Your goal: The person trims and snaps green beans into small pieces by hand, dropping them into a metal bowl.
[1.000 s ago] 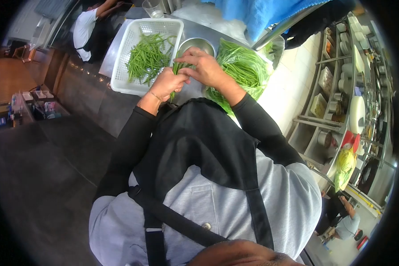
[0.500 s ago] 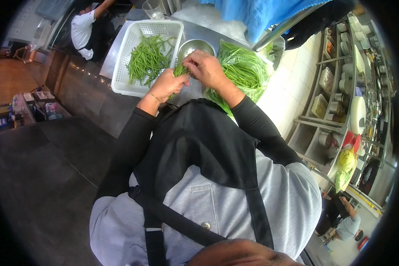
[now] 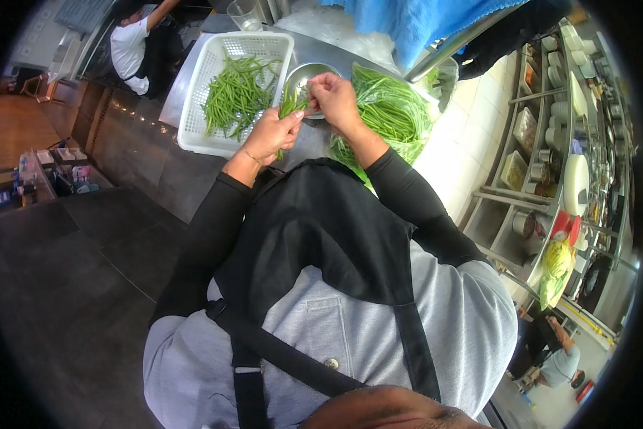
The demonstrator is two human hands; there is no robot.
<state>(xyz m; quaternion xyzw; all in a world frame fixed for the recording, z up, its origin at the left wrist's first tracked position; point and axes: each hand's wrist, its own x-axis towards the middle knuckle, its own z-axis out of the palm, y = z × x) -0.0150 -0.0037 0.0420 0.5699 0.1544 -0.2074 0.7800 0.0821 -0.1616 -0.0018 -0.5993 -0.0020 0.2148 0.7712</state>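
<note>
- I see the left hand closed around a bunch of green beans, upper centre of the frame.
- My view shows the right hand just beside the bunch, fingertips drawn together; I can't tell whether they grip anything.
- Behind the hands I see a metal bowl, partly hidden by the right one.
- Left of it, a white basket holds loose beans.
- Right of it I have a bag of beans on the table.
</note>
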